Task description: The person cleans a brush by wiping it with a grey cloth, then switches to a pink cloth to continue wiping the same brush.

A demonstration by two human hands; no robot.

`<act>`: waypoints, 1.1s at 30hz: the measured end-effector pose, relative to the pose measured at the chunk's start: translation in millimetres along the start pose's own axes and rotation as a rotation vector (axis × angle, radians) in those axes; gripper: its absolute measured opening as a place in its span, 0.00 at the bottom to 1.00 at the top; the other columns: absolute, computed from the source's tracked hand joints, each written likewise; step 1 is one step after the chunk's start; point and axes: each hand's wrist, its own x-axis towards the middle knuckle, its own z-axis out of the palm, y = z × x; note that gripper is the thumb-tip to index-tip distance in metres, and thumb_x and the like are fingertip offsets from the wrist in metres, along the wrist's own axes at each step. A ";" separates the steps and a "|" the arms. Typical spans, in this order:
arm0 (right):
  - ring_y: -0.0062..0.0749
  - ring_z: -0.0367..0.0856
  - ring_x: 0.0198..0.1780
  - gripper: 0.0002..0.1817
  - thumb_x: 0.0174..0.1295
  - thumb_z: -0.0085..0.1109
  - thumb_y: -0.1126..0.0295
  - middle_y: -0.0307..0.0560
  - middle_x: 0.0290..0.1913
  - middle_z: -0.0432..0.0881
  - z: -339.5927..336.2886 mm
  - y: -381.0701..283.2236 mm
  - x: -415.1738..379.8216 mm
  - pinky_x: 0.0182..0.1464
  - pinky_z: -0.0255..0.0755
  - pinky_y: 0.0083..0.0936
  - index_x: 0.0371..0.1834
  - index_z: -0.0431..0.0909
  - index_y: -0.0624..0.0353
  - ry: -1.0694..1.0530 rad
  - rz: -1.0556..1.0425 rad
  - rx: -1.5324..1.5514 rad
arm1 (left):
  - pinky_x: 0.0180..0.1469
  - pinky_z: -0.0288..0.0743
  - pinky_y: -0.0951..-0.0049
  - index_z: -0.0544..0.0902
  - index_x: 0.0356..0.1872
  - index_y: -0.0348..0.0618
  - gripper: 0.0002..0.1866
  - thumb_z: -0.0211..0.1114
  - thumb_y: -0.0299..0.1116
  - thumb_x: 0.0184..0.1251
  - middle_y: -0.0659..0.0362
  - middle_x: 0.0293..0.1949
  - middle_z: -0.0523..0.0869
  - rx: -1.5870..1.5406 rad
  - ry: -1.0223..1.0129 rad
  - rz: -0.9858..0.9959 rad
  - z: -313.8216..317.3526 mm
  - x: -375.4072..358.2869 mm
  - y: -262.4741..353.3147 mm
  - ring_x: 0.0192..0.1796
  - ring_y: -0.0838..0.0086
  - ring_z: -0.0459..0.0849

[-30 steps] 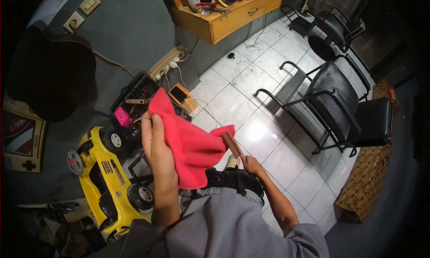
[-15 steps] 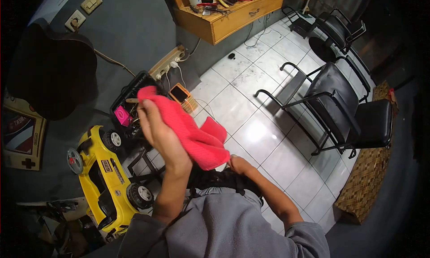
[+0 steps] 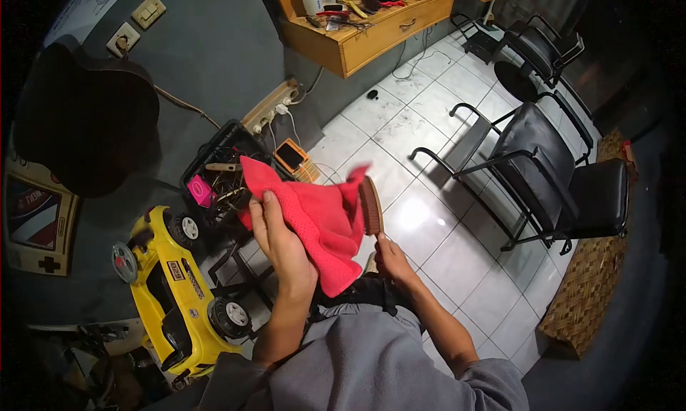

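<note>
Near the middle of the room, a person in a grey top holds a pink cloth [image 3: 314, 222] up over the white floor [image 3: 429, 218]. The left hand [image 3: 280, 243] is closed on the cloth, with the thumb lying on top and the fingers tucked behind it. The cloth hangs down from that hand and bunches up toward 3 o'clock, where it touches a brush [image 3: 370, 205]. The right hand [image 3: 392, 257] grips the brush by its low end, fingers wrapped tight, and the brush stands nearly upright with its brown head just beside the cloth's edge.

At 9 o'clock from the hands sits a yellow toy car [image 3: 179, 289] on its wheels. At 11 o'clock there is a black crate [image 3: 214, 164] full of small stuff, with a pink box [image 3: 202, 191] in it. Just past the cloth at 12 o'clock is an orange gadget [image 3: 291, 155], near a power strip [image 3: 270, 105] on the grey wall. A wooden shelf [image 3: 371, 25] hangs far off at 12 o'clock. Black chairs [image 3: 543, 161] stand at 2 o'clock, well apart from the hands.
</note>
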 end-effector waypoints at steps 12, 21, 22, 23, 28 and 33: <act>0.23 0.67 0.20 0.29 0.70 0.36 0.47 0.38 0.19 0.70 8.1 -9.6 -20.6 0.23 0.63 0.24 0.31 0.72 0.64 0.002 -0.150 -0.202 | 0.47 0.71 0.77 0.71 0.50 0.42 0.13 0.49 0.38 0.74 0.63 0.40 0.77 0.068 -0.137 0.074 -11.0 5.9 -5.0 0.42 0.79 0.77; 0.25 0.70 0.23 0.29 0.71 0.35 0.48 0.42 0.20 0.71 -20.9 16.6 -11.2 0.26 0.65 0.27 0.31 0.74 0.66 0.119 -0.056 -0.178 | 0.45 0.70 0.79 0.73 0.47 0.43 0.12 0.49 0.38 0.74 0.65 0.37 0.76 0.100 -0.116 0.061 -11.7 4.3 0.7 0.39 0.82 0.74; 0.21 0.65 0.18 0.27 0.71 0.36 0.48 0.37 0.18 0.67 -22.0 14.3 -13.5 0.20 0.60 0.23 0.31 0.71 0.62 0.148 -0.102 -0.159 | 0.42 0.68 0.81 0.72 0.45 0.44 0.10 0.48 0.38 0.74 0.66 0.35 0.74 0.106 -0.115 0.062 -10.9 4.8 0.8 0.37 0.84 0.72; 0.17 0.60 0.13 0.24 0.71 0.36 0.48 0.33 0.16 0.63 -22.9 11.0 -16.7 0.14 0.54 0.19 0.31 0.68 0.58 0.177 -0.148 -0.139 | 0.40 0.66 0.83 0.71 0.44 0.45 0.09 0.47 0.38 0.75 0.67 0.34 0.72 0.112 -0.114 0.062 -10.2 5.1 0.7 0.35 0.86 0.69; 0.15 0.59 0.16 0.23 0.71 0.35 0.49 0.32 0.18 0.63 -7.3 -37.2 -56.1 0.16 0.54 0.16 0.28 0.65 0.56 0.195 -0.301 -0.023 | 0.39 0.65 0.83 0.71 0.44 0.44 0.10 0.47 0.38 0.75 0.67 0.33 0.71 0.202 -0.122 0.054 -4.7 0.4 -0.3 0.34 0.86 0.68; 0.26 0.68 0.25 0.18 0.71 0.39 0.55 0.39 0.26 0.70 5.6 -48.3 -65.8 0.27 0.63 0.24 0.38 0.68 0.61 -0.272 -0.362 -0.036 | 0.41 0.64 0.81 0.69 0.46 0.41 0.10 0.45 0.36 0.75 0.65 0.34 0.71 0.329 -0.278 0.220 5.2 -9.9 -13.1 0.36 0.84 0.67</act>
